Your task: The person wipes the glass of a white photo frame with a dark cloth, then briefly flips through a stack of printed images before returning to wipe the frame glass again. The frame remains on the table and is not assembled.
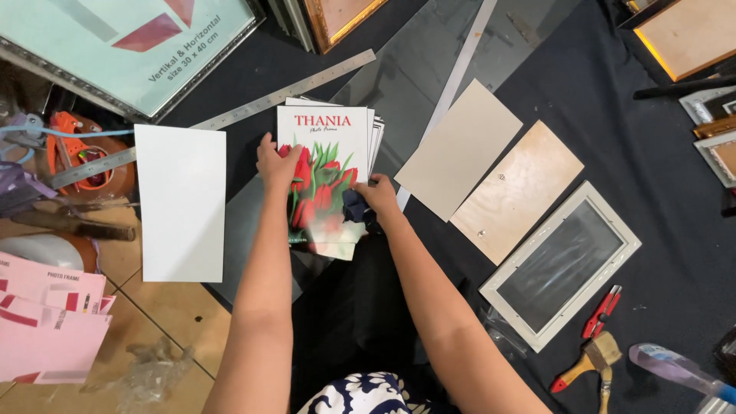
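Both hands are down on a stack of printed cards (pixel 326 172), the top one showing red tulips with green leaves under a white band, lying on the dark cloth (pixel 613 100) that covers the work surface. The left hand (pixel 277 162) presses flat on the stack's left edge, fingers together, thumb over the picture. The right hand (pixel 376 193) is curled at the stack's right edge, bunched around a dark blue rag (pixel 356 207) that rests on the print. Just left of the stack lies a plain white board (pixel 182 201), and a long steel ruler (pixel 284 93) runs slantwise above both. To the right sit a grey card sheet (pixel 458 149), then a pale wooden backing board (pixel 517 190), then a whitewashed picture frame (pixel 561 266) with a dark pane in it, nothing else inside. Near that frame's lower corner lie small red snips (pixel 602 311) and a paintbrush with a wooden handle (pixel 589 363). At far left, pink printed sheets (pixel 47 316) lie on the tiled floor, and a large framed print with a pale green insert (pixel 130 47) lies at the top left.
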